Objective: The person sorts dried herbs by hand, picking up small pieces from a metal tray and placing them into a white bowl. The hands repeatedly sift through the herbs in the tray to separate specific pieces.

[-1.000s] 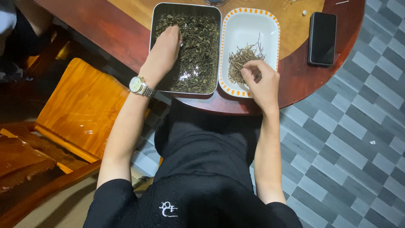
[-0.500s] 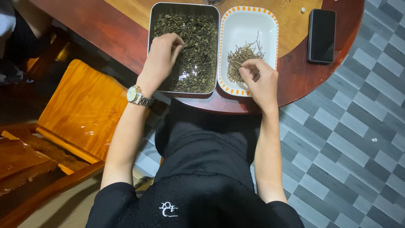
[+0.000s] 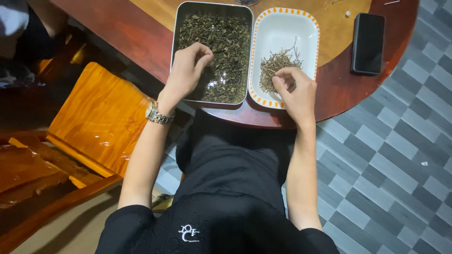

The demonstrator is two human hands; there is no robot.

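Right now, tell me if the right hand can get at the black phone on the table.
Probably yes. The right hand sits at the white dish, and only bare table lies between it and the phone.

A single view is given, taken from a camera worn on the head and aimed steeply down over the person's own chest and forearms. The hands are seen from above and behind, at arm's length, in the upper middle of the frame. Beyond them the round bench [image 3: 141,33] is cut by the top edge; below and right of them, tiled floor [image 3: 391,155] is seen
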